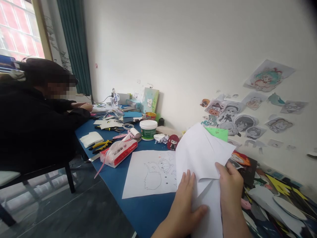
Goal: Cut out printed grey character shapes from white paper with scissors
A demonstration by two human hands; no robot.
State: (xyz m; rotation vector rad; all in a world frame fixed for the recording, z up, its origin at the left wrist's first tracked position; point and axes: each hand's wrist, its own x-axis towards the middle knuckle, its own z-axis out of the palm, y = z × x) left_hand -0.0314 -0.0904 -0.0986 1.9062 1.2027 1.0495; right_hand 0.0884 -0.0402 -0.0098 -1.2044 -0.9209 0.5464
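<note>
A folded sheet of white paper stands up from the table between my hands, its upper part bent over with a crease. My right hand pinches the sheet's right edge between thumb and fingers. Resting against the lower left of the sheet is my left hand, its fingers stretched out and the thumb apart. Just left of the paper, partly covered by it, lies a white sheet with a line drawing of a furry-edged shape and small figures.
A tissue pack, yellow-handled pliers and a white-lidded tub stand on the blue table. Cut-outs and scraps crowd the right side. Drawings hang on the wall. Another person sits at the left.
</note>
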